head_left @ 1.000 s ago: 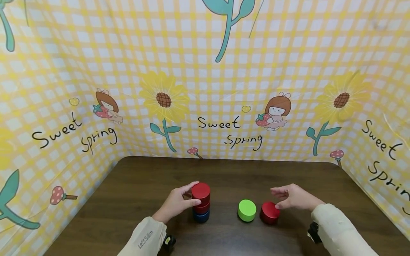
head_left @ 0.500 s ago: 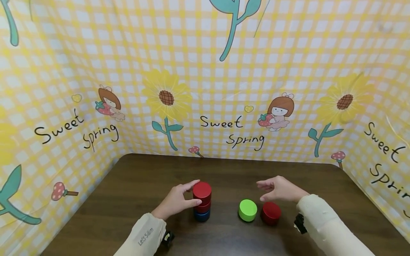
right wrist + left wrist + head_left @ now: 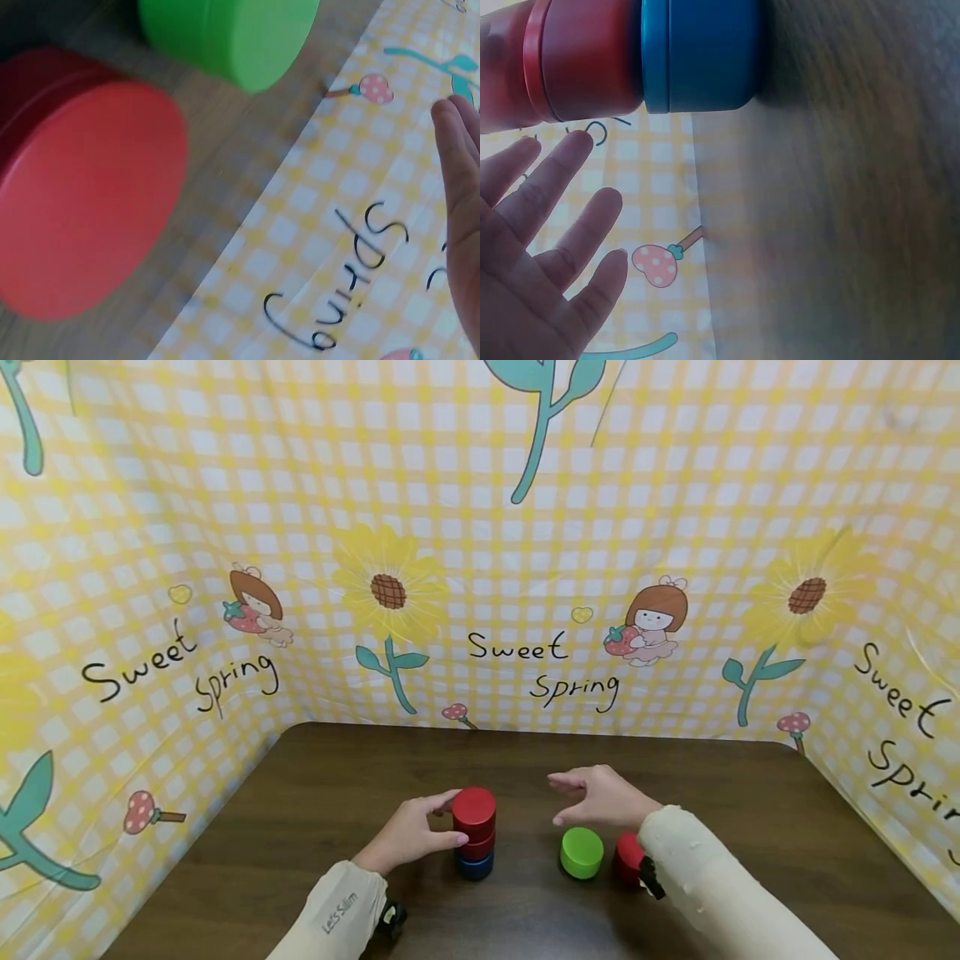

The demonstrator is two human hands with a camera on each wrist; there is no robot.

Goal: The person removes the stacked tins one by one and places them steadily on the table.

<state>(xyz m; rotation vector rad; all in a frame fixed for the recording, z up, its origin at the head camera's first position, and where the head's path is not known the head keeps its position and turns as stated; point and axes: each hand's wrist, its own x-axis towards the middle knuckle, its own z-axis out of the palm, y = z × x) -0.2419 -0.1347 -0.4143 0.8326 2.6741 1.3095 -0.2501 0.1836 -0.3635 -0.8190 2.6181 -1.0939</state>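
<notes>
A stack of round tins stands left of centre in the head view: two red tins [image 3: 474, 814] on a blue tin [image 3: 475, 866]. My left hand [image 3: 412, 833] stays at its left side, with thumb and fingers spread around the top tin. In the left wrist view its fingers [image 3: 559, 176] are extended and their tips lie just beside the red tins [image 3: 592, 60]. My right hand [image 3: 603, 795], holding nothing, hovers behind a lime-green tin [image 3: 581, 853]. Another red tin [image 3: 627, 858] is partly hidden by the right wrist's camera strap.
The dark wooden table [image 3: 360, 760] ends at a yellow checked cloth backdrop [image 3: 480, 568] with printed flowers and lettering. That cloth rises at the back and both sides. The green and red tins sit close together on the right.
My right hand has moved left, from above the right red tin to behind the green one. My left hand has eased slightly back from the top tin. The tins keep their places.
</notes>
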